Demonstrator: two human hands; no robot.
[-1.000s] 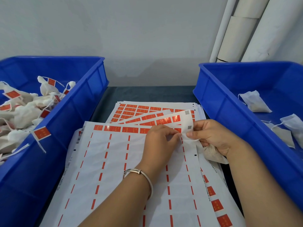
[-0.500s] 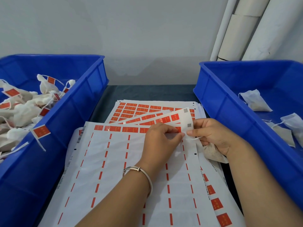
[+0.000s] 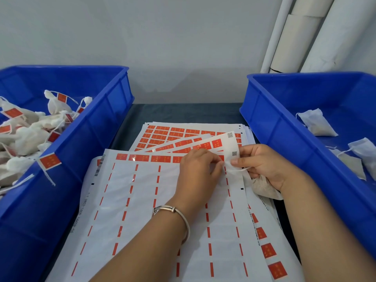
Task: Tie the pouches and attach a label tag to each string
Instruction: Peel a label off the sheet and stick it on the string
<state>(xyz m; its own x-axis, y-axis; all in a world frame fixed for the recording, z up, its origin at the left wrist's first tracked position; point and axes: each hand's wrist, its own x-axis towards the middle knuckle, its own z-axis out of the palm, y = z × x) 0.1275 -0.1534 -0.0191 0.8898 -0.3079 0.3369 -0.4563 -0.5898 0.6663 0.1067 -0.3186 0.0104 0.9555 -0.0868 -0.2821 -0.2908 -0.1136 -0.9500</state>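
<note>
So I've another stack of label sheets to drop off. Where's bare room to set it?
Bare patches: the dark tabletop between the two bins, beyond the label sheets, and the far floor of the right bin behind its few untied pouches. Crowded: the left bin, heaped with tagged pouches, and the centre, where both hands work.

Both hands, left [image 3: 198, 169] and right [image 3: 262, 165], fingertips together on a label sheet [image 3: 142, 200] between two blue bins [image 3: 97, 139].

- Grey wall [image 3: 162, 37] behind, plain.
- White tubes [image 3: 301, 33] lean upright in the far right corner, just behind the right bin.
- Dark table [image 3: 183, 112] shows between the bins.
- Silver bangle [image 3: 175, 212] on a wrist.
</note>
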